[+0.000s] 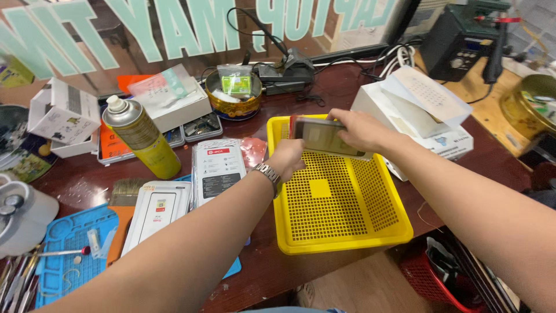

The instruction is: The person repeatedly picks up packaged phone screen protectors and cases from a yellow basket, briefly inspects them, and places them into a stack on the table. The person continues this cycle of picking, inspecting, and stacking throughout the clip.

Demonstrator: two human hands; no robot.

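Note:
My right hand [360, 128] grips a smartphone [323, 137] by its right end and holds it flat over the far part of a yellow perforated plastic tray [341, 232]. My left hand [286, 159], with a metal watch at the wrist, is curled under the phone's left end and touches it. The phone's glossy face points up and reflects light. The tray has nothing in it.
A yellow spray can [142, 138] stands at the left, with white boxes [63, 113] behind it. Two flat white packages [217, 168] lie beside a blue work mat [69, 255] with small tools. A gold tin [234, 98], cables, white cartons [428, 116] and a red basket [440, 272] surround the tray.

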